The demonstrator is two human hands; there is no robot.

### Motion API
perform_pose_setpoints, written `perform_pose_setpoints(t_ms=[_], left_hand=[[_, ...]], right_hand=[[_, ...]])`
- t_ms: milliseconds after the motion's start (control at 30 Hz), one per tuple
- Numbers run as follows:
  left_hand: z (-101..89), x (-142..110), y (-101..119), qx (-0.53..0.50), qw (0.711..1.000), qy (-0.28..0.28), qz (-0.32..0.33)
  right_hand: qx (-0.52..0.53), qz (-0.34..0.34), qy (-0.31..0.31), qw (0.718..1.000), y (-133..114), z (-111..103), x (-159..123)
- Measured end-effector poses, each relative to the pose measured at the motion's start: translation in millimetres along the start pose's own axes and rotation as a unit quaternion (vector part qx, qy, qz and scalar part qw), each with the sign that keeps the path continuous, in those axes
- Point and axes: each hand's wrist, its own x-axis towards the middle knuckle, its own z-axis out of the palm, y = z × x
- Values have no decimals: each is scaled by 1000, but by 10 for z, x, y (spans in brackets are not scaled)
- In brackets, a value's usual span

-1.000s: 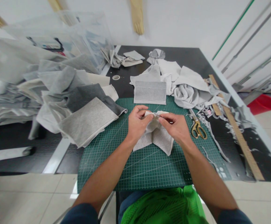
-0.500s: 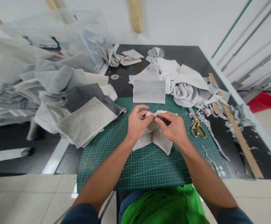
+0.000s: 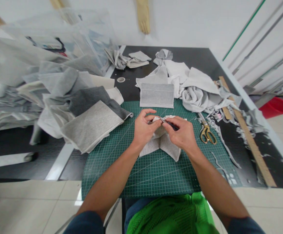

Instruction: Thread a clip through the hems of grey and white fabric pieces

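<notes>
A folded piece of light grey fabric [image 3: 171, 149] is held up over the green cutting mat [image 3: 153, 178], its lower flaps spread towards me. My left hand [image 3: 142, 130] pinches the fabric's upper edge between thumb and fingers. In the grip of my right hand [image 3: 184, 134] is a small tool with a black handle and a thin metal tip [image 3: 173, 126]; its exact kind is not clear. The tip meets the fabric edge beside my left thumb. Just beyond my hands lies a flat grey fabric piece [image 3: 156, 95]. Gold-handled scissors [image 3: 207, 134] rest to the right.
A large heap of grey and white cloth [image 3: 90, 125] covers the left side, before a clear plastic box [image 3: 92, 42]. White fabric [image 3: 200, 83] piles up at the back right. A wooden ruler [image 3: 253, 146] and scraps lie along the right. A tape roll [image 3: 121, 79] sits behind.
My right hand has turned slightly inward, and the black-handled tool in it shows more clearly against the fabric edge. My left hand keeps its pinch in nearly the same place.
</notes>
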Motion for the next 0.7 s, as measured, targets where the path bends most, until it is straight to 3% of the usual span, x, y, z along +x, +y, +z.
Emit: perform_pose_setpoints(t_ms=[700], left_hand=[[-26,18,-40,-15,1000,-12,-9]], right_hand=[[10,-4,19,1000,15,27,-8]])
